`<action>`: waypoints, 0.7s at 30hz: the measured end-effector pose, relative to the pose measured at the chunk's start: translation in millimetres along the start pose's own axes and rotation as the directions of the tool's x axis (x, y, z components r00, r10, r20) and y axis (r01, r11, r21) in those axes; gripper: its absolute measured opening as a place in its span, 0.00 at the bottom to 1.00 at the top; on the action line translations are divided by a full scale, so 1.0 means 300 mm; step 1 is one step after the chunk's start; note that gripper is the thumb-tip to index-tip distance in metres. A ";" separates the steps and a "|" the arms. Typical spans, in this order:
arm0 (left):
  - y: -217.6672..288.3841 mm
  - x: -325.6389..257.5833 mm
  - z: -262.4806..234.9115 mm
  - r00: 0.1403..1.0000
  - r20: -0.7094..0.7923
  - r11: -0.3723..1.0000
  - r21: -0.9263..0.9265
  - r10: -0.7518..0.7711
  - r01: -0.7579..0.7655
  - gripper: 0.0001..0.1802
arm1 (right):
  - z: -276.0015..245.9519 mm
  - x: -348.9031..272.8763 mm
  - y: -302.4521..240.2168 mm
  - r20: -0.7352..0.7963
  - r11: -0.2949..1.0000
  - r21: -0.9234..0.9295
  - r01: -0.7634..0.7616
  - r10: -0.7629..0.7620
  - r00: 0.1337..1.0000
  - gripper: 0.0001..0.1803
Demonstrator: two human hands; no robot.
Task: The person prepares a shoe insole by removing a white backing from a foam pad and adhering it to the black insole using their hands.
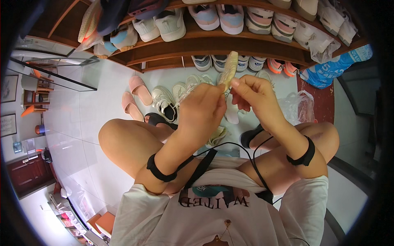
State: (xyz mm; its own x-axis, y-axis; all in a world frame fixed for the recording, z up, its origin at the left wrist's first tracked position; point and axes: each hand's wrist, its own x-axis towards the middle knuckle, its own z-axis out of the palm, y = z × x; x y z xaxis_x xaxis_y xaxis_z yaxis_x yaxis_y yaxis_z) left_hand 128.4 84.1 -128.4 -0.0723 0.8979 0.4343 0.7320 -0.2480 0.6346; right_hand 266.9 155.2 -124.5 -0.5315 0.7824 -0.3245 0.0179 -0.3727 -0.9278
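From my distant seat I see both bare hands drawn together over the gap between the person's bent knees [117, 137], grasping one thing. The left hand [203, 104], its back toward me, curls its fingers around the lower end of a pale yellow shoe sole [231, 67], or something shaped like one; the right hand [256, 96] sets its thumb against that same end, its other fingers loosely bent. The sole tilts up and forward beyond the fingertips, seen nearly edge-on; I judge the end grip leaves most of its length uncovered, while the second hand steadies it. Below and left of the hands, white sneakers [164, 100] and pink slippers [140, 91] rest on the floor [90, 135], probably set there to be within reach. Ahead of the hands, a wooden rack [172, 54] carries shoes set side by side, I think to save room. A clear plastic bag [298, 107] lies to the right of the right hand, beyond its wrist.
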 end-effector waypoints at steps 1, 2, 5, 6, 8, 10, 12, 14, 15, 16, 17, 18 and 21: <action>0.002 -0.001 0.009 0.995 -0.008 0.990 0.103 0.101 -0.100 0.13 | 0.001 0.004 0.005 0.012 0.999 -0.013 -0.036 0.036 0.999 0.13; 0.007 -0.007 0.017 0.995 -0.007 0.990 0.103 0.101 -0.099 0.13 | 0.002 0.007 0.009 0.025 0.997 -0.026 -0.071 0.072 0.997 0.14; 0.012 -0.019 0.027 0.989 0.000 0.983 0.114 0.148 -0.147 0.13 | -0.004 0.015 0.037 0.032 0.997 0.023 -0.070 0.069 0.997 0.14; 0.009 -0.014 0.025 0.989 0.000 0.983 0.114 0.147 -0.146 0.13 | -0.002 0.015 0.038 0.033 0.997 0.022 -0.071 0.070 0.997 0.14; 0.003 -0.007 0.018 0.992 -0.007 0.990 0.062 0.129 -0.129 0.14 | 0.003 0.015 0.039 0.030 0.996 0.080 -0.040 0.038 0.999 0.14; -0.001 -0.009 0.020 0.991 -0.014 0.988 0.078 0.131 -0.130 0.12 | 0.004 0.012 0.040 0.023 0.997 0.067 -0.042 0.041 0.999 0.13; -0.002 -0.013 0.024 0.991 -0.022 0.987 0.094 0.132 -0.130 0.10 | 0.001 0.010 0.041 0.016 0.998 0.054 -0.046 0.045 0.999 0.13; -0.002 -0.015 0.025 0.994 -0.015 0.993 0.048 0.107 -0.107 0.08 | -0.003 0.008 0.040 0.023 0.996 0.060 -0.066 0.065 0.998 0.11; -0.003 -0.016 0.025 0.994 -0.015 0.993 0.048 0.108 -0.107 0.08 | -0.001 0.006 0.041 0.022 0.996 0.061 -0.066 0.065 0.998 0.11; -0.004 -0.018 0.023 0.997 -0.013 0.997 0.015 0.074 -0.074 0.08 | 0.002 0.004 0.045 0.021 0.994 0.095 -0.060 0.058 0.998 0.11; -0.005 -0.019 0.023 0.999 -0.010 0.999 -0.019 0.041 -0.041 0.08 | 0.003 0.004 0.048 0.018 0.990 0.129 -0.053 0.051 0.999 0.10; -0.006 -0.019 0.025 0.999 -0.010 0.999 -0.019 0.043 -0.043 0.08 | 0.002 0.004 0.051 0.017 0.990 0.129 -0.051 0.050 0.999 0.10; -0.007 -0.019 0.026 1.000 -0.027 0.999 -0.038 0.007 -0.008 0.09 | 0.001 0.006 0.059 0.033 0.987 0.154 -0.044 0.040 0.999 0.09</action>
State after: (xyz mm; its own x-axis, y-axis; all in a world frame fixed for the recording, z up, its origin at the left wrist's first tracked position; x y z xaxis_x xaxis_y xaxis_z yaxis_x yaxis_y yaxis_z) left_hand 132.6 82.4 -137.1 -0.0856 0.8859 0.4559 0.7064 -0.2687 0.6548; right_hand 266.1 150.0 -141.3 -0.5577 0.7504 -0.3548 -0.0889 -0.4790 -0.8733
